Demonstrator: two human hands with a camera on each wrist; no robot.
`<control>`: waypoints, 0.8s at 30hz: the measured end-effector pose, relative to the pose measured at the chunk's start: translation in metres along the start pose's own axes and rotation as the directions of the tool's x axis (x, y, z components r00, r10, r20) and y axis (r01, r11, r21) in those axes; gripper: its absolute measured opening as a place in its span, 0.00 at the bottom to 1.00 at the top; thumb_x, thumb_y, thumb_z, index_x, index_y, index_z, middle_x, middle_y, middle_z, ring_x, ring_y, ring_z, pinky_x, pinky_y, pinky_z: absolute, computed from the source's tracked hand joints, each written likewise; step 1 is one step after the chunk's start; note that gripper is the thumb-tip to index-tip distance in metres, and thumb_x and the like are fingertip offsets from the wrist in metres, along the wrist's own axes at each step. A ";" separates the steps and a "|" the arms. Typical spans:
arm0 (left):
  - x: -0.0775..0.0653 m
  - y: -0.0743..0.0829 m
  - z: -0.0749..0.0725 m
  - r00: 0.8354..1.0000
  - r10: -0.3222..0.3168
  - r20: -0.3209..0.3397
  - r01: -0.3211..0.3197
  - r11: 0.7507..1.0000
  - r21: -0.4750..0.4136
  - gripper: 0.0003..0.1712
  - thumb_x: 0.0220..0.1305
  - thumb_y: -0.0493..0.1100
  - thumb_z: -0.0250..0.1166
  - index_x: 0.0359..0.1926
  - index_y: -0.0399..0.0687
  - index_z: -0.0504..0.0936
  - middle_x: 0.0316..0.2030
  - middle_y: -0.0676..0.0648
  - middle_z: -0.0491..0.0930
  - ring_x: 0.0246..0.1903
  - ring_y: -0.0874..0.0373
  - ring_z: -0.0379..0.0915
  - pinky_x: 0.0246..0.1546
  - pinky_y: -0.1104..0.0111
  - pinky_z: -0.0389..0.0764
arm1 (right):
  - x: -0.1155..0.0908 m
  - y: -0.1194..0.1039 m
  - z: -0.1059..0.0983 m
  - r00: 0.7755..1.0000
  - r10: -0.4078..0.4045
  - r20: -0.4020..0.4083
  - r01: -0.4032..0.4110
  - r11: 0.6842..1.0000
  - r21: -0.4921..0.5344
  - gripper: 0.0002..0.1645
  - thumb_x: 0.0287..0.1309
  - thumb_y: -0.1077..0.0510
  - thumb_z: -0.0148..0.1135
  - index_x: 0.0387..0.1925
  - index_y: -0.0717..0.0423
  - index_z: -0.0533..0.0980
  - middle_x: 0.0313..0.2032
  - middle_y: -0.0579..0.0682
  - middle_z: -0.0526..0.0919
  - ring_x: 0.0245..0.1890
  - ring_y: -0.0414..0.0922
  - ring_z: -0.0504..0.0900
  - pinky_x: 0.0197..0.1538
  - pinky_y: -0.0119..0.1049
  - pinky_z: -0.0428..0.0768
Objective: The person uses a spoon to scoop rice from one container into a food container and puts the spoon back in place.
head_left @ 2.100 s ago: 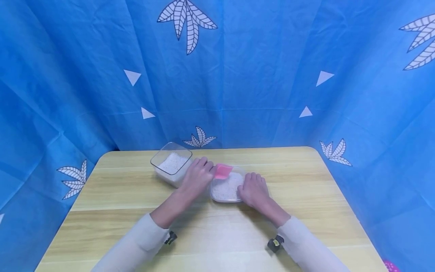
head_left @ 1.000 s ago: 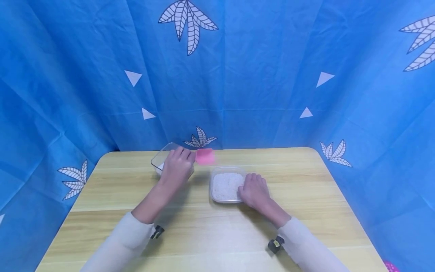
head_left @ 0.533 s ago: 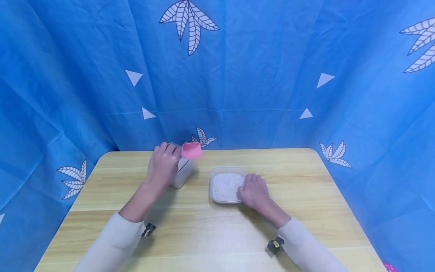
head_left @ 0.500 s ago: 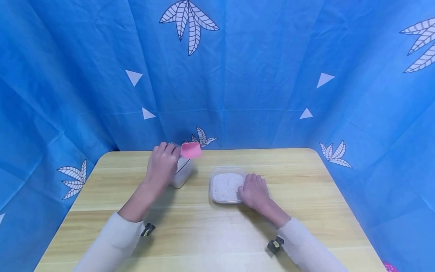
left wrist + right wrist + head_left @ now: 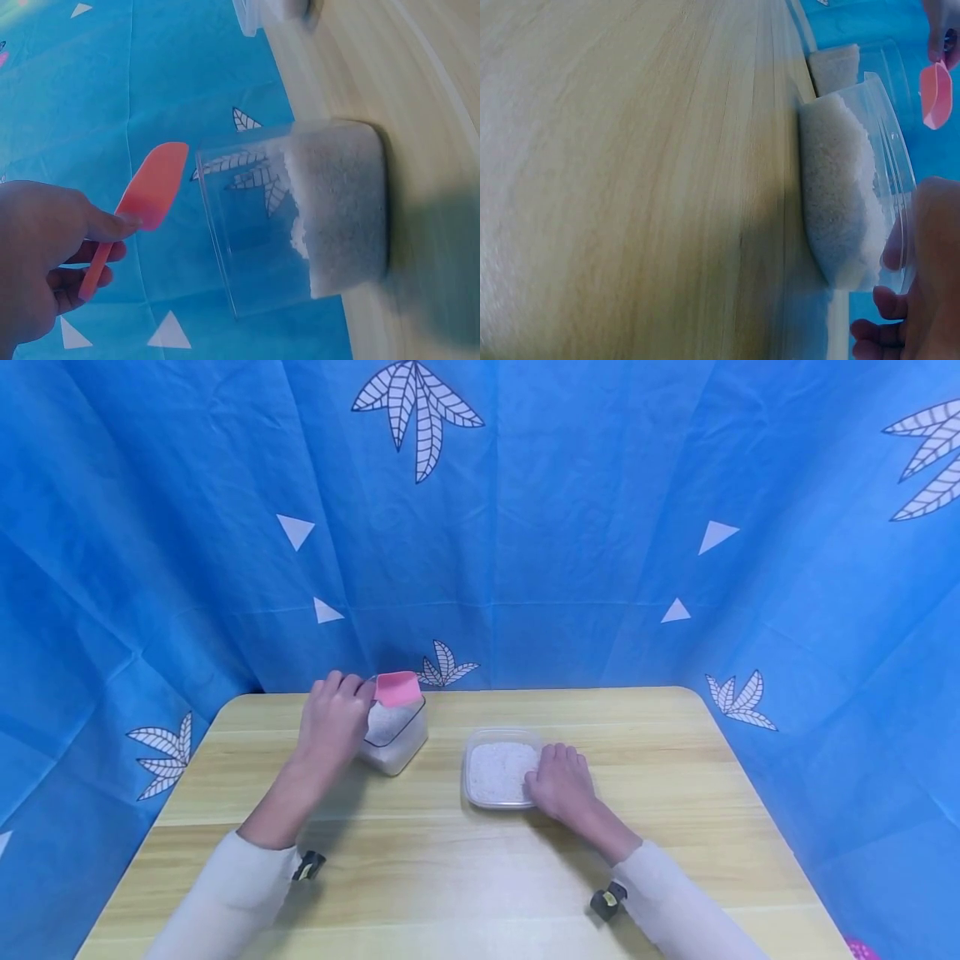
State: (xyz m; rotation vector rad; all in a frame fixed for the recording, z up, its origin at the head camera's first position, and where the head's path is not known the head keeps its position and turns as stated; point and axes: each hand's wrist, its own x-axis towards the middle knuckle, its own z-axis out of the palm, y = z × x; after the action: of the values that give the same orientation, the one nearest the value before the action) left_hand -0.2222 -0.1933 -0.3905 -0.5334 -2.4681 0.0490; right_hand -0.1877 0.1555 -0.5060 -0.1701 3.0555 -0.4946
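Observation:
My left hand [image 5: 330, 718] pinches the handle of a pink scoop [image 5: 399, 689], its thumb pressed along it in the left wrist view. The scoop [image 5: 154, 187] is raised over the mouth of a tall clear container [image 5: 229, 262] without touching it. White, rice-like grains [image 5: 337, 202] fill the lower part of that container. With thumb and fingers, my right hand [image 5: 562, 781] grips the right rim of a shallower clear tub [image 5: 501, 805], also holding white grains [image 5: 836, 180]. In the right wrist view the thumb is at the tub's rim. The scoop's contents cannot be made out.
Both containers stand on a light wooden table [image 5: 465, 877], the tall one left of the tub with a gap between. A blue patterned curtain [image 5: 525, 568] hangs behind the table and along its sides. Something pink [image 5: 861, 949] shows at the lower right corner.
My left hand has carried the pink scoop leftward from above the shallow tub to above the tall container. The right hand and both containers have stayed in place.

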 end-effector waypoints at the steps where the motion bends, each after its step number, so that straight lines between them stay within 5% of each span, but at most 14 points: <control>1: -0.001 -0.001 0.000 1.000 -0.002 0.009 0.002 1.000 0.001 0.16 0.57 0.33 0.76 0.48 0.36 0.88 0.40 0.35 0.88 0.38 0.41 0.78 0.32 0.58 0.75 | 0.000 0.000 0.000 1.000 0.000 0.002 0.000 1.000 0.001 0.15 0.65 0.51 0.47 0.36 0.60 0.68 0.35 0.56 0.70 0.38 0.53 0.66 0.47 0.45 0.68; 24: -0.002 -0.023 0.010 0.983 -0.001 0.184 -0.009 0.999 0.051 0.14 0.56 0.33 0.77 0.45 0.36 0.89 0.38 0.35 0.86 0.38 0.42 0.76 0.35 0.59 0.73 | 0.002 0.000 -0.001 1.000 0.003 0.010 -0.003 1.000 -0.009 0.17 0.65 0.49 0.48 0.37 0.61 0.68 0.36 0.56 0.70 0.38 0.53 0.67 0.47 0.46 0.69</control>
State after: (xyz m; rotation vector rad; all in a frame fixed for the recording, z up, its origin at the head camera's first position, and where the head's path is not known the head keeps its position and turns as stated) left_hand -0.2350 -0.2140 -0.3960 -0.5327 -2.6371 0.1711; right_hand -0.1893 0.1554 -0.5046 -0.1674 3.0480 -0.4777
